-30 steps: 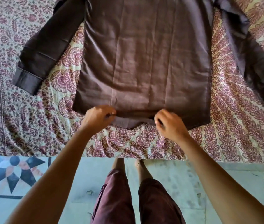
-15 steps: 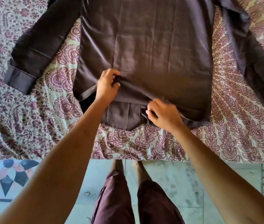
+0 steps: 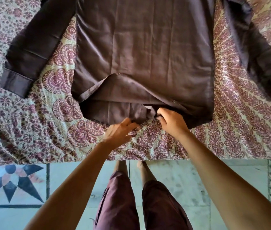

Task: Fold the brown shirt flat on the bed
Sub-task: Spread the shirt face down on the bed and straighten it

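The brown shirt (image 3: 144,52) lies spread on the bed (image 3: 32,130), both sleeves stretched out to the sides. Its upper layer is turned back at the near left, so the lower layer's hem (image 3: 115,112) shows. My left hand (image 3: 118,131) rests at that lower hem's near edge, fingers pinching the cloth. My right hand (image 3: 171,120) is closed on the shirt's hem just to the right, its fingertips tucked under the upper layer.
The bed carries a maroon paisley cover and its near edge (image 3: 131,159) runs across the view. Below it are a pale tiled floor (image 3: 189,180) with a star pattern (image 3: 10,183) at the left, and my own legs in maroon shorts (image 3: 141,205).
My left hand lifted the upper hem up and back, then let it go and came down to the lower hem. My right hand stayed at the hem, shifting slightly right.
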